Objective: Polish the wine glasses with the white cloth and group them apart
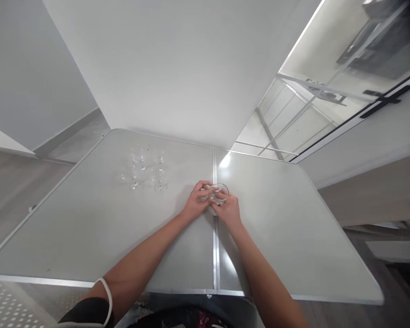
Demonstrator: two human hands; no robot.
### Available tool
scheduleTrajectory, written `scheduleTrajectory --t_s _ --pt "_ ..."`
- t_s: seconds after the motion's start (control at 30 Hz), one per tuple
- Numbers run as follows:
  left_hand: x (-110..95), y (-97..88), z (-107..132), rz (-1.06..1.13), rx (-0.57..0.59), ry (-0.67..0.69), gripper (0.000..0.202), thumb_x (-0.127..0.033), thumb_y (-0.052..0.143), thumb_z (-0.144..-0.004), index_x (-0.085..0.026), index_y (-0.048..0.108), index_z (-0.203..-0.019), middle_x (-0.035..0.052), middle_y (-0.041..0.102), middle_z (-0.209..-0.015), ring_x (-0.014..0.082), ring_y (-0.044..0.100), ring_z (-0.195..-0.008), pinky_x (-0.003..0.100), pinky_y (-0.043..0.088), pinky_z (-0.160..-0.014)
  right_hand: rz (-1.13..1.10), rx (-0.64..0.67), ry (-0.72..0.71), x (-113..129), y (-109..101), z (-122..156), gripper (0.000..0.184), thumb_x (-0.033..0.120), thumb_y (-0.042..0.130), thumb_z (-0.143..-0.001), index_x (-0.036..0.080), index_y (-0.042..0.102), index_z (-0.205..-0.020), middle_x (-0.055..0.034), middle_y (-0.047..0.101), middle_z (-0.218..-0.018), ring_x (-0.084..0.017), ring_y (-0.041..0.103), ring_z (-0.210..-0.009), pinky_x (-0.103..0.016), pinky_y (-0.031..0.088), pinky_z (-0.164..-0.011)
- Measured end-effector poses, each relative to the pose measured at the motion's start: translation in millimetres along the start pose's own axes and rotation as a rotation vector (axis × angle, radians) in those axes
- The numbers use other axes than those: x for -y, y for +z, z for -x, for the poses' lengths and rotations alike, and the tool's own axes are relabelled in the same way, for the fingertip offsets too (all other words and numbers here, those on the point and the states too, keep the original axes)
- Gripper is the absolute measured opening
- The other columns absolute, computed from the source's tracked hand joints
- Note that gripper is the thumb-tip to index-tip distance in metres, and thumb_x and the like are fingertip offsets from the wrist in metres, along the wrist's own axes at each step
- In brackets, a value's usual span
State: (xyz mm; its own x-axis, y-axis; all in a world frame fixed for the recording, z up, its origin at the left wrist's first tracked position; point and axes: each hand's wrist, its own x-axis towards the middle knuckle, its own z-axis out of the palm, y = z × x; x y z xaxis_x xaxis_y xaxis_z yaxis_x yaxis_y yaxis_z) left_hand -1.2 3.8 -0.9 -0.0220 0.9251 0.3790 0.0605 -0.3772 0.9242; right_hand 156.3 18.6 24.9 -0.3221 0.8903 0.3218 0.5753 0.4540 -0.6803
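Both of my hands meet over the metal seam in the middle of the grey folding table. Between them is a small clear glass, its round rim facing up. My left hand curls around its left side with fingers bent. My right hand wraps it from below and the right. Part of the glass is hidden by my fingers.
Several clear stemmed glasses stand in a cluster on the left half of the table, toward the far edge. A white wall rises behind the table. A glass partition with a metal frame runs along the right.
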Motion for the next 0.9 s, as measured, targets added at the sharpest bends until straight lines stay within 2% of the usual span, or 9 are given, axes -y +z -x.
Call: scheduleTrajectory --t_s 0.13,0.23,0.37,0.43,0.5,0.6,0.67,0.77,0.9 --pt "0.8 0.1 -0.9 -0.018 0.045 0.068 0.025 -0.043 0.067 -0.091 -0.026 0.079 -0.105 0.0098 0.058 -0.113 0.0234 0.056 -0.104 0.039 0.048 -0.095 0.020 -0.042 -0.011 -2.7 0.3 -1.9 0.022 0.022 0.066 -0.078 0.025 0.079 -0.096 -0.0037 0.072 -0.103 -0.018 0.067 -0.081 -0.028 0.052 -0.077" --pt "3.8 0.1 -1.6 -0.023 0.037 0.078 0.024 -0.043 0.065 -0.092 -0.026 0.079 -0.101 0.0091 0.055 -0.110 0.0223 0.055 -0.100 0.038 0.049 -0.089 -0.029 0.017 -0.018 -7.2 -0.2 -3.6 0.020 0.026 0.066 -0.080 0.025 0.079 -0.095 -0.0043 0.073 -0.106 -0.019 0.068 -0.084 -0.029 0.053 -0.077" --pt "5.4 0.8 -0.9 -0.049 0.073 0.085 0.033 -0.045 0.065 -0.092 -0.031 0.073 -0.122 0.0081 0.053 -0.112 0.0229 0.054 -0.105 0.040 0.048 -0.095 -0.149 0.075 0.081 -9.9 0.0 -3.0 0.019 0.033 0.068 -0.080 0.020 0.078 -0.090 -0.0046 0.074 -0.082 -0.020 0.067 -0.073 -0.031 0.055 -0.071" --pt "5.2 0.6 -0.2 -0.070 0.032 0.070 0.050 -0.046 0.070 -0.088 -0.034 0.062 -0.136 0.0068 0.052 -0.112 0.0223 0.054 -0.104 0.041 0.047 -0.098 -0.208 0.011 0.147 -11.6 -2.4 -3.9 0.024 0.039 0.068 -0.082 0.018 0.078 -0.088 -0.0060 0.075 -0.083 -0.021 0.068 -0.075 -0.031 0.056 -0.073" --pt "4.7 -0.2 0.4 -0.091 -0.069 0.024 0.061 -0.047 0.072 -0.086 -0.034 0.053 -0.143 0.0057 0.052 -0.111 0.0205 0.054 -0.098 0.039 0.047 -0.095 -0.237 -0.092 0.220 -17.0 -9.9 -8.9 0.030 0.045 0.066 -0.084 0.018 0.078 -0.091 -0.0077 0.077 -0.091 -0.022 0.070 -0.081 -0.032 0.056 -0.077" --pt "4.0 -1.4 1.0 -0.081 -0.194 -0.064 0.046 -0.047 0.062 -0.093 -0.030 0.054 -0.135 0.0048 0.053 -0.106 0.0179 0.054 -0.090 0.035 0.047 -0.085 -0.175 -0.217 0.320 -35.0 -31.0 -26.8 0.037 0.051 0.066 -0.082 0.019 0.080 -0.095 -0.0081 0.078 -0.097 -0.024 0.072 -0.089 -0.031 0.055 -0.082" --pt "3.5 -1.4 0.8 -0.057 -0.213 -0.103 0.033 -0.046 0.055 -0.098 -0.026 0.055 -0.124 0.0040 0.054 -0.101 0.0170 0.053 -0.087 0.032 0.045 -0.081 -0.104 -0.249 0.367 -50.7 -47.5 -44.1 0.039 0.052 0.067 -0.078 0.019 0.081 -0.093 -0.0077 0.079 -0.095 -0.025 0.071 -0.092 -0.030 0.054 -0.079" --pt "2.5 -0.6 0.1 -0.046 -0.196 -0.131 0.026 -0.045 0.050 -0.100 -0.024 0.057 -0.114 0.0034 0.054 -0.098 0.0164 0.053 -0.087 0.031 0.043 -0.078 -0.019 -0.232 0.441 -72.2 -65.9 -71.3 0.039 0.051 0.068 -0.072 0.017 0.080 -0.085 -0.0062 0.077 -0.084 -0.024 0.070 -0.086 -0.027 0.051 -0.070" --pt "0.6 -0.4 -0.7 -0.041 -0.164 -0.116 0.026 -0.046 0.047 -0.101 -0.023 0.060 -0.106 0.0042 0.054 -0.099 0.0171 0.053 -0.089 0.031 0.042 -0.078 0.010 -0.173 0.519 -91.1 -73.5 -98.9 0.037 0.046 0.070 -0.067 0.013 0.079 -0.080 -0.0051 0.074 -0.074 -0.021 0.067 -0.077 -0.024 0.047 -0.063"
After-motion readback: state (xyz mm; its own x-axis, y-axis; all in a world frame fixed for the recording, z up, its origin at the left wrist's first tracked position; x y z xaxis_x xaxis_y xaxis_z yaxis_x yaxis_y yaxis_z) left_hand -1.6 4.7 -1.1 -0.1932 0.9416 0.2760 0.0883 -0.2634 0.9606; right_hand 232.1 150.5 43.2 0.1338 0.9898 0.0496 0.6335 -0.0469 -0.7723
